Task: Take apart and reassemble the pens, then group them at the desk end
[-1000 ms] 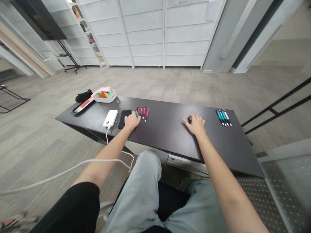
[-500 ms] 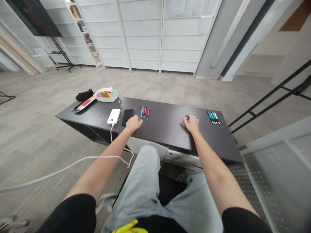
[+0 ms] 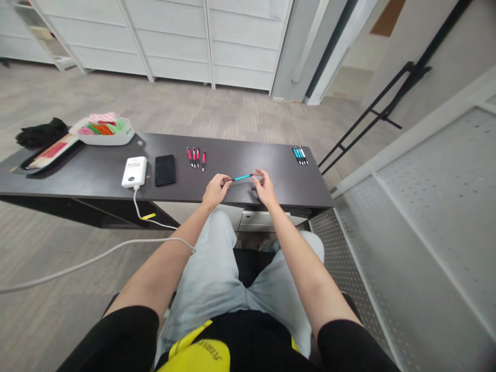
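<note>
A blue pen [image 3: 243,177] with dark ends is held level above the front part of the dark table. My left hand [image 3: 216,191] pinches its left end. The fingers of my right hand [image 3: 265,188] are closed at its other end, the exact grip partly hidden. Several red pens [image 3: 196,158] lie beyond my left hand, one a little apart from the others. Farther right, several pens in a row [image 3: 300,155], mostly blue with a white one, rest near the table's right end.
On the dark table [image 3: 240,147], left of the pens, are a black phone [image 3: 165,170] and a white power bank [image 3: 134,171] with a cable. A white basket [image 3: 127,135] of colourful items, a long dark tray [image 3: 54,155] and black cloth [image 3: 42,133] sit farther left.
My left hand has lifted the blue pen from among the red ones and carried it right. My right hand has come left to meet it. The view has turned right and down.
</note>
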The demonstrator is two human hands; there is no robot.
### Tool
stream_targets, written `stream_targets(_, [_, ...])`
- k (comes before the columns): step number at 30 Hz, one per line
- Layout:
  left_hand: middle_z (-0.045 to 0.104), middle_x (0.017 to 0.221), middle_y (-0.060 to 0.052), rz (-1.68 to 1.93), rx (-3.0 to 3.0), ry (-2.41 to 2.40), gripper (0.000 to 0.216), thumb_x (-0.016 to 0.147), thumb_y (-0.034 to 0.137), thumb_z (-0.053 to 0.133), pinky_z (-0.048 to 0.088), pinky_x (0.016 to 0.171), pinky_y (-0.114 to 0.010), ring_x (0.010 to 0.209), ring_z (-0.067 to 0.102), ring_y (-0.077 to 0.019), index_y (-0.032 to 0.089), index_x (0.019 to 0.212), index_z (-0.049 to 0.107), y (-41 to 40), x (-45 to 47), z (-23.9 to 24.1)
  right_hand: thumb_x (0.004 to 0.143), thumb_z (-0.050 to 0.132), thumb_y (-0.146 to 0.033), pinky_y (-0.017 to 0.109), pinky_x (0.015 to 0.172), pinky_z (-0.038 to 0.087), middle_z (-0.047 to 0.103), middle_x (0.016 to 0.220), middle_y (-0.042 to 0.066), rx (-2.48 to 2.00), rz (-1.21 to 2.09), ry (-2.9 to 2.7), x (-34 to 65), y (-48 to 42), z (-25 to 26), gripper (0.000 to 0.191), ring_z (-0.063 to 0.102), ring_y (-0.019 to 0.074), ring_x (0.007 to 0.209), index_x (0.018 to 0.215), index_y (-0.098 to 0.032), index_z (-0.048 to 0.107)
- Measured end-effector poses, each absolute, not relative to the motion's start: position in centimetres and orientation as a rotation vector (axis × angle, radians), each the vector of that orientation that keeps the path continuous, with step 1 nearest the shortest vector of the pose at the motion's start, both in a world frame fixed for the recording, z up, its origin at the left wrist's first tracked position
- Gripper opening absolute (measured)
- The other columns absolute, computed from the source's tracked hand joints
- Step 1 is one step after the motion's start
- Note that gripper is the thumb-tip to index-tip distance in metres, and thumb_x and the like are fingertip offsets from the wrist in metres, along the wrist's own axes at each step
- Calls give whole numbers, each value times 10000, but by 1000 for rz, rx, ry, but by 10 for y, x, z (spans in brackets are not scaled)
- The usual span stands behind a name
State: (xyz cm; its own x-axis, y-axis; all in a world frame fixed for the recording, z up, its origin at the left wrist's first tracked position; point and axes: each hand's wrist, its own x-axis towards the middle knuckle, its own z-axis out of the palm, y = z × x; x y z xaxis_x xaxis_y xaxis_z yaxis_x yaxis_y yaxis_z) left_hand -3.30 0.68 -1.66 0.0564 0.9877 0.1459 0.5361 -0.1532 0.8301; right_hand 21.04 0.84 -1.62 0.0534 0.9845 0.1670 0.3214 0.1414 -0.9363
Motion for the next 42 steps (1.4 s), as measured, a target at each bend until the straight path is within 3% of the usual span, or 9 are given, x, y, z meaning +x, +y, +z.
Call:
stream_targets(3, [860, 1282, -95, 976, 1709, 1547, 114, 1085, 320, 676, 684, 1068, -476, 1050, 866, -294, 338, 1095, 787, 10, -36, -16, 1029, 722, -556, 534, 1061, 696, 764, 1606, 137, -1477, 789, -1430, 210, 13, -15, 461, 762, 318, 1055, 1438, -343, 731])
stream_targets(6, [879, 1245, -92, 974, 1684, 1560, 114, 1092, 355, 681, 678, 1078, -479, 1066, 880, -305, 341, 1110, 793, 13, -37, -18, 1059, 716, -541, 542, 1052, 696, 828, 1504, 90, -1525, 798, -1471, 208, 13, -15, 342, 768, 322, 1034, 1351, -374, 777])
stream_targets(11, [882, 1260, -114, 1037, 1664, 1480, 96, 1057, 375, 692, 680, 1009, -450, 1022, 887, -294, 318, 1061, 769, 17, -37, -25, 1072, 721, -605, 521, 983, 688, 857, 1468, 78, -1476, 754, -1568, 209, 10, -17, 368, 768, 301, 923, 1334, -359, 798])
stream_targets(17, [900, 1248, -85, 1002, 1687, 1485, 65, 1030, 353, 738, 674, 1086, -473, 1083, 869, -303, 340, 1052, 798, 19, -36, -22, 1050, 743, -617, 494, 945, 673, 859, 1486, 89, -1439, 792, -1532, 210, 10, -19, 470, 707, 240, 824, 1396, -303, 691])
stream_targets(23, [910, 1258, -110, 1109, 1534, 1443, 136, 954, 293, 825, 686, 1072, -501, 1134, 859, -331, 314, 1089, 827, 17, -33, -11, 986, 764, -646, 533, 932, 667, 889, 1411, 82, -1499, 802, -1505, 208, 9, -15, 388, 761, 306, 864, 1241, -364, 684])
stream_targets(31, [904, 1128, -113, 1215, 1341, 1339, 196, 877, 257, 901, 688, 1110, -518, 1129, 873, -325, 316, 979, 745, 15, -31, -5, 973, 844, -638, 529, 861, 683, 918, 1242, 71, -1524, 836, -1384, 207, 10, -9, 311, 793, 292, 824, 1020, -356, 720])
stream_targets(37, [895, 1063, -92, 1222, 1366, 1289, 196, 880, 280, 922, 692, 1063, -459, 1038, 847, -282, 299, 915, 730, 16, -28, -11, 986, 819, -556, 483, 965, 649, 851, 1396, 102, -1575, 703, -1545, 205, 8, -4, 310, 722, 276, 873, 1172, -332, 712])
stream_targets(42, [877, 1020, -71, 1241, 1347, 1272, 140, 928, 295, 880, 671, 999, -394, 968, 820, -238, 245, 956, 753, 19, -27, -13, 1075, 708, -554, 457, 1056, 582, 803, 1189, 104, -1584, 679, -1735, 207, 10, -7, 251, 693, 309, 1014, 1024, -308, 707])
